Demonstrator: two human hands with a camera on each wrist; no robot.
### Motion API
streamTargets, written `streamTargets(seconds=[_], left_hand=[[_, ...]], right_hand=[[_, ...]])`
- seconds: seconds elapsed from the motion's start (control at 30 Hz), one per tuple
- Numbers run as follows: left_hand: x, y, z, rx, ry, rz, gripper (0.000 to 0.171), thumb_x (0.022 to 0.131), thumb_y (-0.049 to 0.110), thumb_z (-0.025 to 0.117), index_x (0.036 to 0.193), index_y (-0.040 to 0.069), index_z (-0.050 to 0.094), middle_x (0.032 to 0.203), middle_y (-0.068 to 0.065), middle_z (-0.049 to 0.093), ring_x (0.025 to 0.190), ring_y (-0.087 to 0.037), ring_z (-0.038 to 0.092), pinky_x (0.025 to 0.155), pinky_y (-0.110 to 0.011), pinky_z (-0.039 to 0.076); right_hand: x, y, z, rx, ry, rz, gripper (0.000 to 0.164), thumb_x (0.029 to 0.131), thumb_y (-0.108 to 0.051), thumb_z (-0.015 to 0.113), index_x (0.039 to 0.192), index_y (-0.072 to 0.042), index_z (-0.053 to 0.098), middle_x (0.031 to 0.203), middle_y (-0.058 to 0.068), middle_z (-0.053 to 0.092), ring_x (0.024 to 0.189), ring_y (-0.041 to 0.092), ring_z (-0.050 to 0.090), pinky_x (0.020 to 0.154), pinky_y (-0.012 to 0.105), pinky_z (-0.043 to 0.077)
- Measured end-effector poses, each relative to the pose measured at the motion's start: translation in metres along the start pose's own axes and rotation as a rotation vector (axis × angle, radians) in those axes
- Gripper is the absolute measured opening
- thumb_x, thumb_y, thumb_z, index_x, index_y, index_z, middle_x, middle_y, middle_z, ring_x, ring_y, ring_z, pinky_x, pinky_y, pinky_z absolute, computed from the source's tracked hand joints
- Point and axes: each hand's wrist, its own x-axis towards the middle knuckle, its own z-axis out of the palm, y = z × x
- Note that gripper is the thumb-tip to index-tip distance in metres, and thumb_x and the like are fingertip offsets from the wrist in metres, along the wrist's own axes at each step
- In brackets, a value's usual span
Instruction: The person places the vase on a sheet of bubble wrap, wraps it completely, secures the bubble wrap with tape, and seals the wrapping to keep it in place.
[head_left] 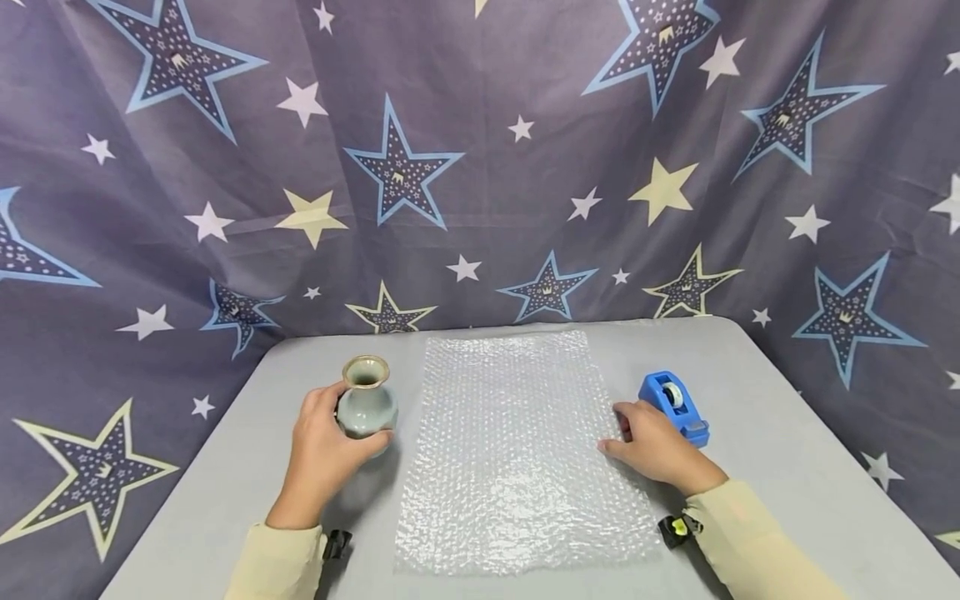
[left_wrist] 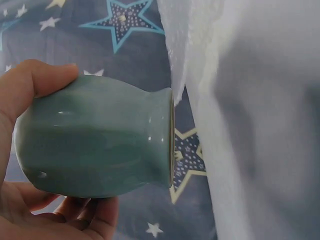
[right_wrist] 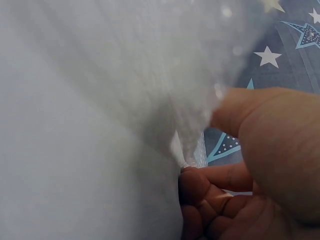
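My left hand holds a small pale green glazed vase around its round belly. The vase stands upright with its brown-rimmed mouth facing up. Seen from the left wrist, the thumb lies on one side of the vase and the fingers curl along the other. A sheet of bubble wrap lies flat in the middle of the table. At its right edge is my right hand, thumb and index finger apart. In the right wrist view, the fingertips touch the edge of the wrap.
A blue tape dispenser with a roll of tape stands just beyond my right hand. The grey table ends at a dark curtain printed with stars, which hangs along the back and sides.
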Motion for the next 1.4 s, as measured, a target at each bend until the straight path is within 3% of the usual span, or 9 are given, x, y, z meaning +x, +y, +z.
streamTargets(seconds=[0.3, 0.6, 0.77, 0.93, 1.4], left_hand=[[-0.004, 0.028, 0.007, -0.029, 0.025, 0.126, 0.089, 0.059, 0.02, 0.094, 0.137, 0.004, 0.055, 0.122, -0.014, 0.058, 0.108, -0.03, 0.058, 0.089, -0.049, 0.046], [-0.004, 0.065, 0.01, 0.0, -0.018, 0.272, 0.084, 0.056, 0.024, 0.092, 0.13, 0.008, 0.056, 0.117, -0.007, 0.058, 0.101, -0.022, 0.055, 0.083, -0.042, 0.046], [0.0, 0.084, 0.014, -0.001, -0.023, 0.379, 0.079, 0.055, 0.025, 0.091, 0.127, 0.011, 0.061, 0.115, -0.002, 0.062, 0.101, -0.02, 0.056, 0.089, -0.043, 0.043], [0.001, 0.099, 0.019, 0.025, -0.033, 0.426, 0.08, 0.055, 0.028, 0.091, 0.127, 0.013, 0.062, 0.118, 0.0, 0.063, 0.106, -0.023, 0.057, 0.091, -0.042, 0.036], [-0.011, 0.114, 0.039, 0.072, -0.083, 0.525, 0.082, 0.052, 0.031, 0.09, 0.126, 0.013, 0.059, 0.119, -0.002, 0.063, 0.103, -0.024, 0.057, 0.081, -0.038, 0.037]], right_hand=[[0.001, 0.001, 0.001, -0.014, 0.004, -0.003, 0.072, 0.088, -0.03, 0.081, 0.138, 0.014, 0.053, 0.1, 0.009, 0.059, 0.086, 0.018, 0.054, 0.075, 0.037, 0.049], [0.001, 0.0, 0.002, -0.009, -0.009, -0.007, 0.072, 0.088, -0.03, 0.08, 0.137, 0.015, 0.053, 0.101, 0.01, 0.059, 0.087, 0.019, 0.055, 0.076, 0.037, 0.05], [0.001, 0.0, 0.0, -0.005, -0.005, -0.014, 0.071, 0.088, -0.03, 0.08, 0.137, 0.015, 0.054, 0.101, 0.011, 0.059, 0.087, 0.019, 0.055, 0.077, 0.037, 0.05], [0.002, 0.001, -0.001, -0.01, -0.013, -0.013, 0.072, 0.089, -0.031, 0.08, 0.138, 0.015, 0.053, 0.101, 0.01, 0.058, 0.087, 0.019, 0.055, 0.076, 0.037, 0.049], [0.001, 0.002, -0.001, -0.016, -0.011, -0.004, 0.071, 0.089, -0.031, 0.08, 0.138, 0.013, 0.054, 0.103, 0.01, 0.06, 0.089, 0.019, 0.056, 0.078, 0.039, 0.05]])
